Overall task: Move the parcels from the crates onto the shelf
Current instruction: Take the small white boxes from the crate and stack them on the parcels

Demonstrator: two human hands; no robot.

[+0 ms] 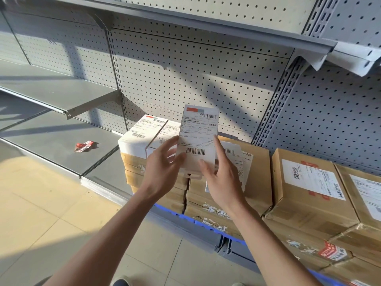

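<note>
White parcel (pixel 198 139) upright — pinched between left hand (pixel 162 164), right hand (pixel 222 174).

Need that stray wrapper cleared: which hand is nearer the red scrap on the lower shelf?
Left. The left hand holds the white parcel to the right of the red scrap; the right hand is farther right still.

This looks like a shop or a parcel storeroom. Grey metal shelves (pixel 61 93) stand along a back wall (pixel 185 75) full of little holes, like the racks in a store. Brown cardboard boxes (pixel 305 193) with barcode stickers (pixel 311 178) are stacked up. The floor (pixel 41 213) has pale tiles.
</note>
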